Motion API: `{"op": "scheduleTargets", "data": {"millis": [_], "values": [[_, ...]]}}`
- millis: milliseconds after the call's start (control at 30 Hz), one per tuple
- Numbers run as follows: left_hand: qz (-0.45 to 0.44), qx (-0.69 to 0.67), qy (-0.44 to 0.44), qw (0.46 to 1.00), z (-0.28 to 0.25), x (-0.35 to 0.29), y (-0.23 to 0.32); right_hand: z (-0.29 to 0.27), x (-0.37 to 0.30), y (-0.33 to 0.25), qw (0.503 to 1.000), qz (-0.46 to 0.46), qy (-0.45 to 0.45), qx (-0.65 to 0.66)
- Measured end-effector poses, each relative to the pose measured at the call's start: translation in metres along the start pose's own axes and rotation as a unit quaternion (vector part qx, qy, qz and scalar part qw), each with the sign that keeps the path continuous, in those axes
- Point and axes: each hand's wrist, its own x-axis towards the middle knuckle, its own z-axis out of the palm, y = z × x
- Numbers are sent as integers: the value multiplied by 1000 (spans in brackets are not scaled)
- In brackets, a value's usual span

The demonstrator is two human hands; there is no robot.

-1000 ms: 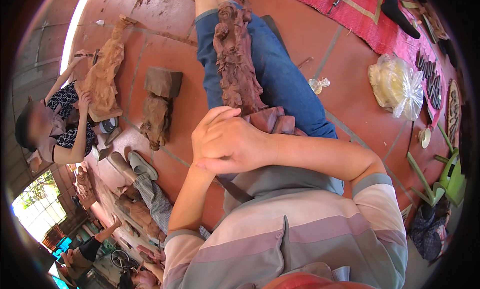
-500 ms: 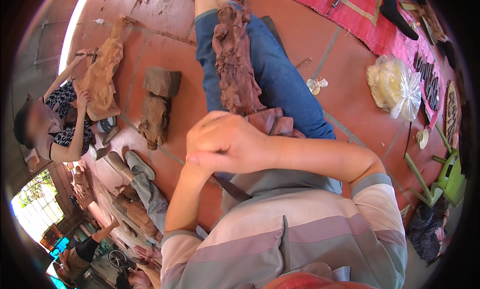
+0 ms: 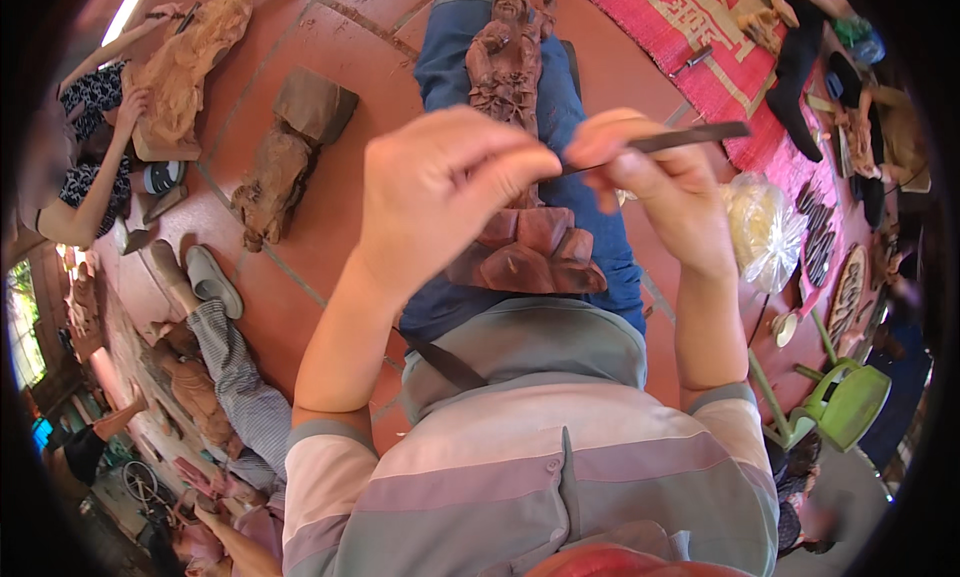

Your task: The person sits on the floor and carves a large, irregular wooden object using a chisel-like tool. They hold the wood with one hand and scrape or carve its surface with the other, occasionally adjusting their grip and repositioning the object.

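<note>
Between my hands is a slim dark carving chisel [image 3: 712, 135], held nearly level. Its broader end sticks out to the right past the fingers of my right hand [image 3: 662, 182], which are closed round its middle. At the thinner end, the thumb and forefinger of my left hand [image 3: 435, 192] pinch together on the tip. Below the hands, a reddish-brown carved wooden figure [image 3: 505, 62] lies along my legs in blue trousers. Its blocky, rock-like base [image 3: 530, 247] points toward my belly, and my hands hide part of its middle.
On the left a co-worker's hand [image 3: 133, 102] rests against a lighter wood carving [image 3: 195, 72]. Nearby lies a rough carving with a square block end [image 3: 315, 105]. Several dark chisels [image 3: 818, 242] lie on pink cloth at right, beside a plastic bag [image 3: 765, 232] and a green stool [image 3: 850, 402].
My hands, clasped over each other before, have come apart and moved up, and the chisel now shows between them. The view has shifted, uncovering the figure's base.
</note>
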Motion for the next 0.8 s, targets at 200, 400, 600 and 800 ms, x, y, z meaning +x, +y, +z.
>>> {"op": "scheduleTargets", "data": {"millis": [200,400,600,800], "values": [[-280,-251,79,923,-13,-16,-62,-42,-44,12,956,10,272,110],[-401,-356,50,843,15,-66,-104,-70,-78,56,942,55,277,180],[-449,-403,45,796,18,-62,-110,-44,-46,53,917,98,338,188],[-477,-390,-9,787,12,-62,-109,-25,-14,58,880,118,390,246]]}}
